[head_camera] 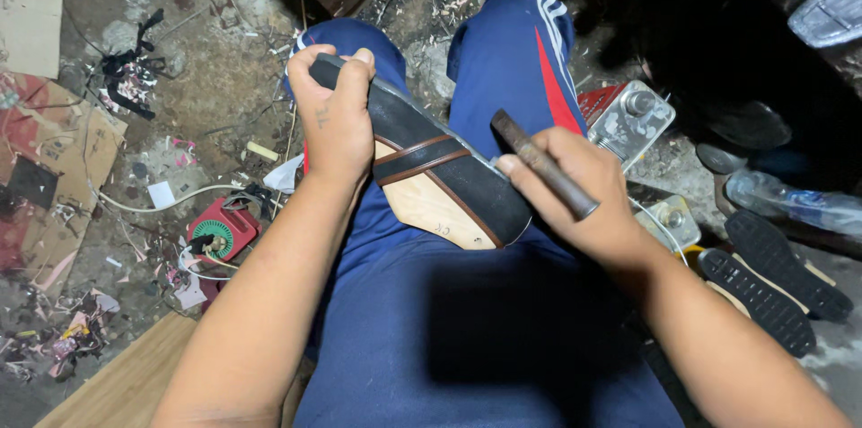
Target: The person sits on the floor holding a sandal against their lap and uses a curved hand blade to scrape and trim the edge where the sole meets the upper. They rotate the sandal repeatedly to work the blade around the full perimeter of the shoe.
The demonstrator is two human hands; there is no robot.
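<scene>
Gripping the black shoe upper (422, 158) closed-fisted is the left hand (337, 118), the right hand (579, 194) clasping a dark rod (543, 163)

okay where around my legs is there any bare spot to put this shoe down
Best spot: the bare wooden board beside your left hand's forearm. Your lap below the shoe is also free. The floor left is littered with cardboard, scraps and a red device. Right of the right hand, bottles and black soles crowd it.
</scene>
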